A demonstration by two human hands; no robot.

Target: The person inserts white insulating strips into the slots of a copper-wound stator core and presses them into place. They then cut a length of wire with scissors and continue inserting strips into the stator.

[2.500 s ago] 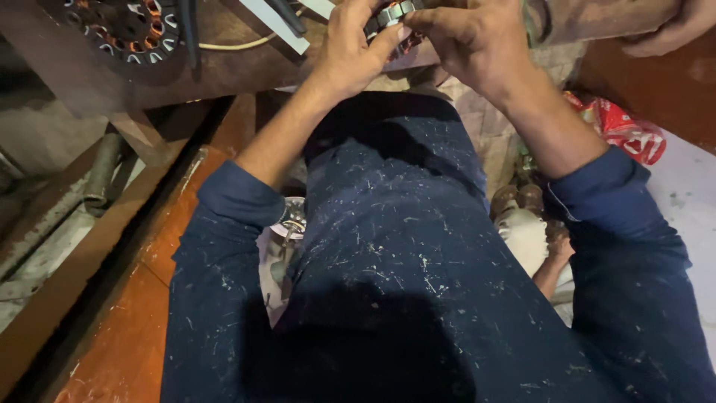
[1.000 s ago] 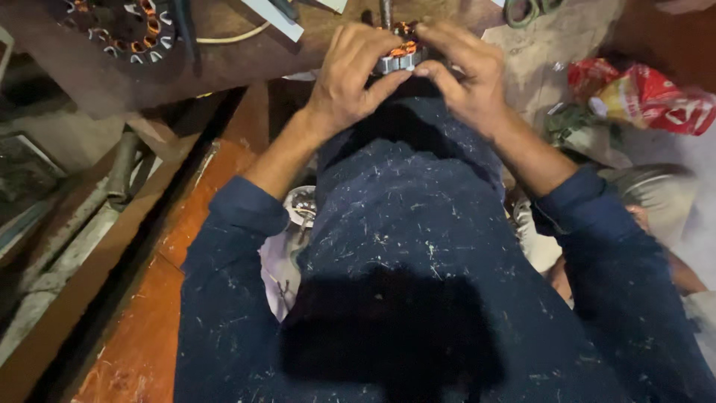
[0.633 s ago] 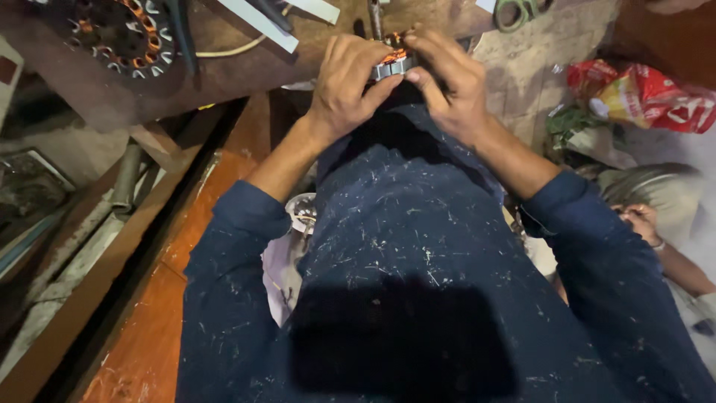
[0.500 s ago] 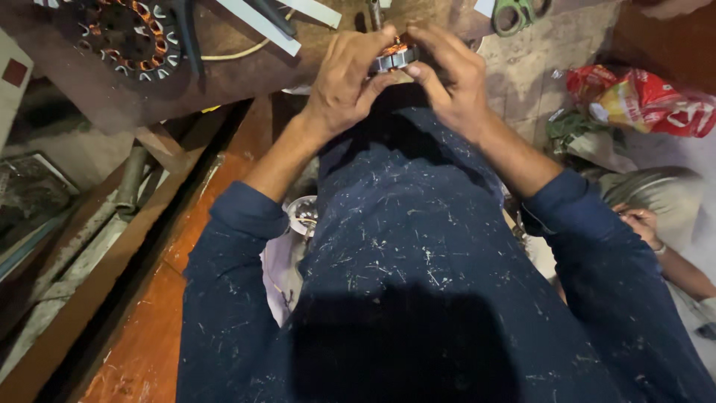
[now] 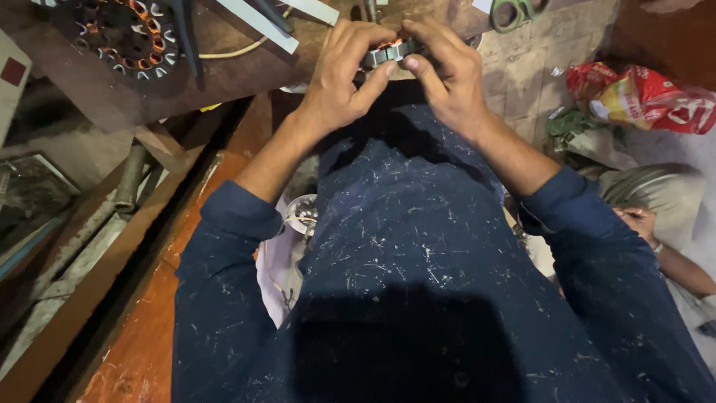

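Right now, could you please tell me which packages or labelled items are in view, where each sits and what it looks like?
Crumpled plastic packet: upper right on the floor, red and yellow-green, shiny, with white markings.
Flat pale card or box: far left edge, cream, bearing a dark red square patch; only partly in view.
No screens or signs visible.

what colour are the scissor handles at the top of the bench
Green, on the scissors at the top edge of the head view.
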